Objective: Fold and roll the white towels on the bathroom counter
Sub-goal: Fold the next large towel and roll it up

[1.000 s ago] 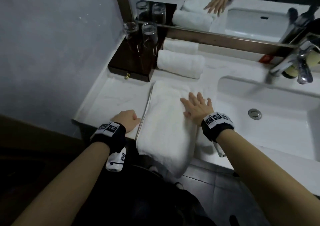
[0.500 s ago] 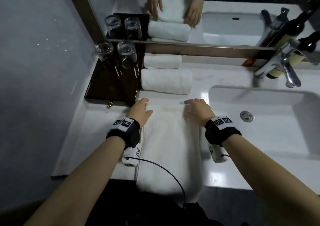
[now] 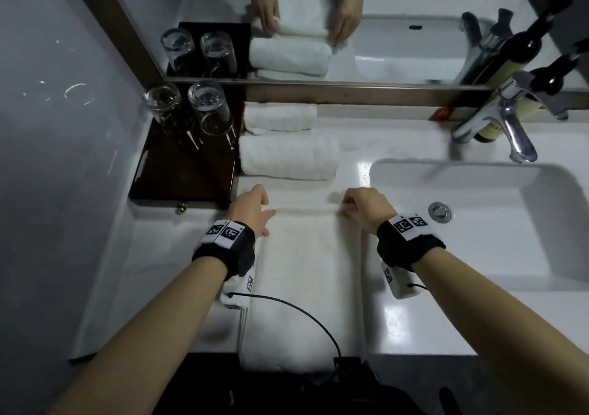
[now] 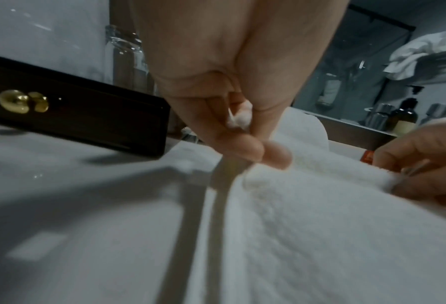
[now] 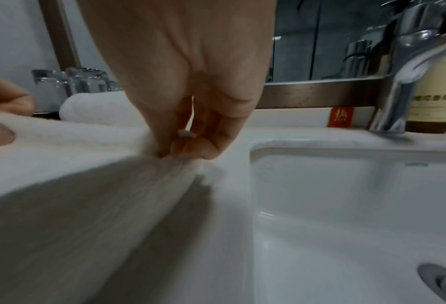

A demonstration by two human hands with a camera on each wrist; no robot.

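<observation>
Two hands at the far end of a folded white towel [image 3: 306,274], long axis running from counter [image 3: 165,274] front edge toward the mirror, near end overhanging. Left hand [image 3: 251,210] pinching the far-left corner between thumb and fingers; right hand [image 3: 363,210] pinching the far-right corner likewise. Just beyond, one rolled towel [image 3: 287,157], lying crosswise.

No legible text; only blurred print on the bottle label [image 5: 434,107] and small red sign [image 5: 341,120].
</observation>
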